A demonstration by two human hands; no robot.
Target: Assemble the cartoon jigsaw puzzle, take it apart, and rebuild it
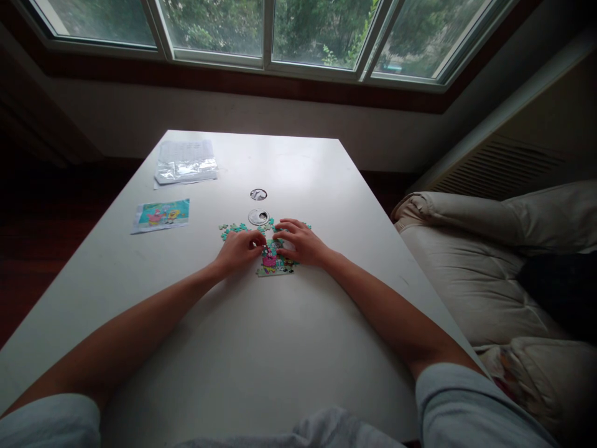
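Observation:
A partly joined jigsaw puzzle (pixel 269 261) lies on the white table, with a pink figure and teal parts showing. At its upper left edge, my left hand (pixel 240 250) is closed in a pinch on a small puzzle piece, mostly hidden by the fingertips. My right hand (pixel 301 242) rests over the puzzle's right side, fingers spread and open, covering part of the picture. Loose teal puzzle pieces (pixel 228 231) are scattered just beyond both hands, and some are hidden behind them.
Beyond the pieces, two round metallic-looking discs (pixel 258 216) show on the white table (pixel 261 348). To the left lie a colourful picture sheet (pixel 163 214) and a clear plastic bag with papers (pixel 185 163). A cream sofa (pixel 466 280) stands at the right, below windows.

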